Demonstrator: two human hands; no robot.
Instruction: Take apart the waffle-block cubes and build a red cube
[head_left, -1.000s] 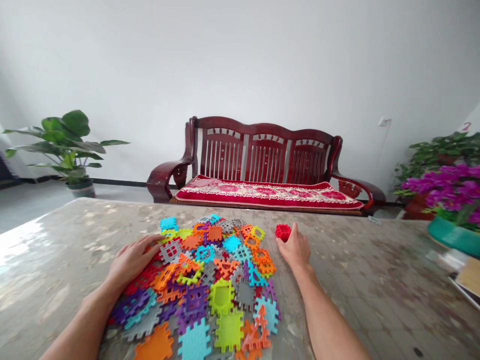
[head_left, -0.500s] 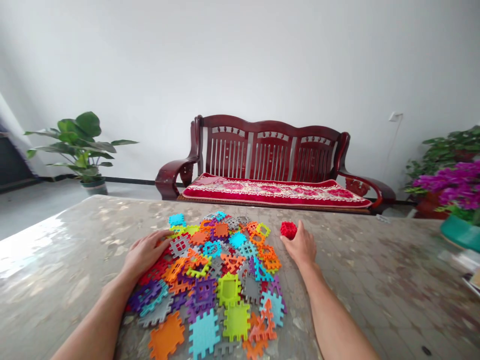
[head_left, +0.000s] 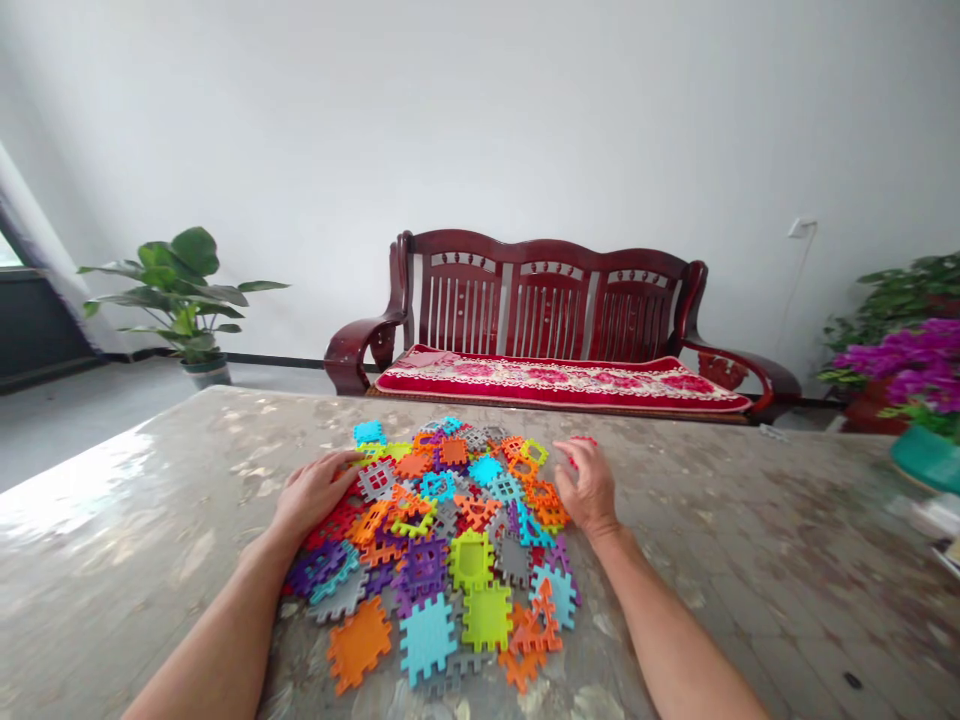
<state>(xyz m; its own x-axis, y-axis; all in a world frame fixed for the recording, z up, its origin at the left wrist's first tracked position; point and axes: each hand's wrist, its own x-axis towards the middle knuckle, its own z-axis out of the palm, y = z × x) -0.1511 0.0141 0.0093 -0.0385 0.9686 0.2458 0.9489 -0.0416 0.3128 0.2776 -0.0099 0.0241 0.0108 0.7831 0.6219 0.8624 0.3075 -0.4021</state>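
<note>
A spread pile of flat, notched plastic pieces in orange, purple, blue, green, grey and red lies on the table (head_left: 195, 480). Over the pile's left edge rests my left hand (head_left: 316, 492), fingers extended across red pieces beside a grey lattice piece (head_left: 376, 480); it holds nothing. My right hand (head_left: 589, 490) is at the pile's right edge near the orange pieces (head_left: 546, 502), thumb and fingers apart. Behind its fingers the small red block (head_left: 583, 440) is mostly hidden, with only its top edge showing.
Beyond the table stands a dark red wooden bench (head_left: 544, 310) with a patterned red cover. Purple flowers in a teal pot (head_left: 926, 458) are at the right edge of the table. A small black object (head_left: 853, 680) lies near the front right. A potted plant (head_left: 191, 290) stands at the left.
My right hand has let go of the red block and moved slightly left toward the pile, now covering most of the block. The whole view has shifted a little.
</note>
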